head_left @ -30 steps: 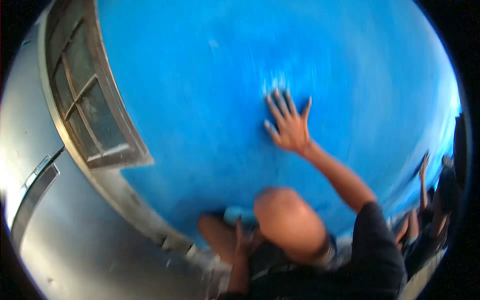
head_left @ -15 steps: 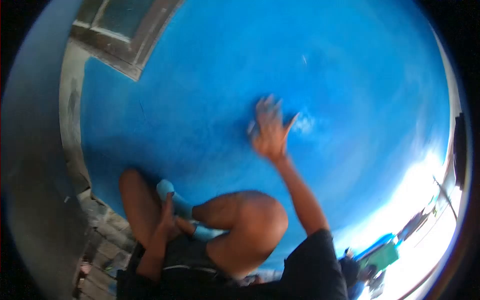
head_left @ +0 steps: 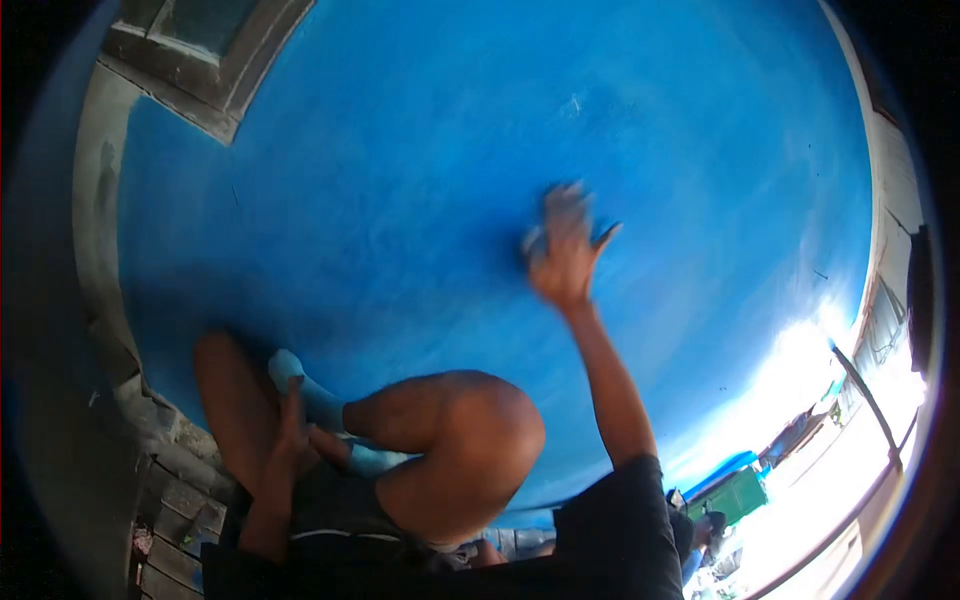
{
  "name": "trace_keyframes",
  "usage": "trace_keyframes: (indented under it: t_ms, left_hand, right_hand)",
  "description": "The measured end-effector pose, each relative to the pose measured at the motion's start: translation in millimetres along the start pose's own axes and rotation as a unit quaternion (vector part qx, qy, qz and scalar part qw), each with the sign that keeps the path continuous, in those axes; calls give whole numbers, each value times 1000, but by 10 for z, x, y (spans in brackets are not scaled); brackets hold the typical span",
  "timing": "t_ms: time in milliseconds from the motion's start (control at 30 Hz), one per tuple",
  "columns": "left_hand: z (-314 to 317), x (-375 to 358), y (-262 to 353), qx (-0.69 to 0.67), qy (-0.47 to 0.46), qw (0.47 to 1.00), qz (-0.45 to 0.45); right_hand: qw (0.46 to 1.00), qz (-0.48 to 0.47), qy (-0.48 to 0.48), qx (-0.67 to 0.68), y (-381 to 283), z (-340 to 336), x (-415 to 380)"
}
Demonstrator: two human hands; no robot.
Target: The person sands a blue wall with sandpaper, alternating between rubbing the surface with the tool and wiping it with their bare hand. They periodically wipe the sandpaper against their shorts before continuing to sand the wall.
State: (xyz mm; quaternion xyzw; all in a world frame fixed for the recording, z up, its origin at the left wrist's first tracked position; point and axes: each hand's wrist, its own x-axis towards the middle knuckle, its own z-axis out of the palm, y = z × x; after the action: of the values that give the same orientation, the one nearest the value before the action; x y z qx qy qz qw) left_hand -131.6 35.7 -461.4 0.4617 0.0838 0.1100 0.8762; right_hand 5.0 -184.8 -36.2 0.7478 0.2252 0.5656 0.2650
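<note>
My right hand (head_left: 565, 255) is pressed against a blue wall (head_left: 400, 200), its arm stretched upward. The thumb sticks out to the right, and the fingers point up, smeared by motion. A pale edge shows at the hand's left side; whether it is a finger or a thing under the palm, I cannot make out. My left hand (head_left: 290, 425) lies low between my bent legs, fingers straight and touching a light blue sock (head_left: 310, 395) on my foot. Nothing shows in it, though part of it is hidden by shadow.
A window frame (head_left: 225, 90) sits at the upper left of the wall. Grey blocks (head_left: 185, 505) lie at lower left. At lower right are a green container (head_left: 735, 495), a dark pole (head_left: 865, 395) and a person (head_left: 695, 535) in the bright background.
My view has shifted, so the window and my legs appear further left. My right hand appears a little further right, still against the wall; my left hand stays by the sock.
</note>
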Motion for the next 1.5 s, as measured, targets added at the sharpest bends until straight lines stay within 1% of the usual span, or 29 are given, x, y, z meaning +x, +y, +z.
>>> trace_keyframes:
  t_ms: [67,167,233,267,333,367,433,467,500,533,567,600,633,667,700,767,833,867,900,933,967,1000,1100,1200,1333,1400,1433,1467,1500]
  left_hand:
    - [-9,120,-340,-56,38,996,-48]
    - [-136,379,-309,-75,71,991,-89]
    - [-235,320,-235,-49,-45,997,-42]
    - [-339,261,-320,-19,-50,997,-59]
    - [-623,306,-585,271,-85,947,151]
    - [-756,411,-725,294,-92,940,147]
    - [-935,681,-906,31,-89,992,89]
    - [-841,501,-710,190,-98,963,162]
    - [-630,262,-459,342,-104,904,235]
    - [-1026,747,-1043,129,-166,963,168]
    - [-1357,1171,-1547,-92,-201,971,86]
    - [-1363,1179,-1446,51,-204,966,152]
    - [-1430,1115,-1399,193,-197,939,208]
    - [-1059,874,-966,57,-133,988,47]
    - [-544,534,-368,-113,-20,990,-88]
    - [-714,691,-459,-68,-64,992,-83]
    - [-850,719,-634,-30,-106,990,-90]
    - [-845,713,-675,-84,-239,968,3]
    - [-869,709,-675,-137,-367,915,97]
    - [-883,757,-637,-84,-377,911,143]
    - [-976,794,-680,134,-249,945,165]
    - [-1013,811,-701,223,-206,936,177]
    - [-980,895,-726,210,-190,946,160]
    - [-859,856,-656,192,-177,955,138]
    - [-894,738,-743,270,-178,923,207]
    - [-904,712,-732,382,-174,856,301]
    - [-912,694,-699,449,-167,801,358]
    - [-924,558,-753,451,-159,809,342]
    - [-790,540,-667,357,-160,875,285]
  right_hand:
    - [970,-183,-95,133,-174,152,-637]
    - [978,-166,-94,89,175,34,-328]
    - [999,-23,48,-4,584,-49,143]
    - [992,68,101,16,858,-20,309]
    - [959,228,158,59,1225,57,425]
    - [930,302,183,102,1273,77,376]
    - [921,328,179,112,916,183,126]
    - [916,335,183,121,731,215,30]
    - [953,248,117,132,477,150,-181]
    - [975,160,52,142,163,72,-446]
    - [981,58,22,184,-28,103,-731]
    - [975,-46,-3,218,-89,93,-847]
    - [974,-19,16,224,-49,195,-835]
    - [980,-21,8,200,122,156,-785]
    - [983,-27,-9,179,277,108,-750]
    - [979,144,75,125,613,82,-575]
    - [930,324,141,100,859,159,-535]
    - [928,333,129,106,814,227,-695]
    - [887,418,156,121,758,287,-813]
    - [836,499,185,132,706,354,-902]
    - [809,541,176,148,511,408,-1068]
    - [795,568,158,144,305,455,-1181]
    - [755,624,159,124,-72,587,-1171]
    - [734,629,200,161,174,422,-651]
    - [825,499,204,171,382,153,-98]
    - [905,362,165,153,241,70,-77]
    - [909,353,150,164,64,76,-185]
    - [943,257,107,184,-174,71,-360]
    - [964,161,72,200,-394,68,-526]
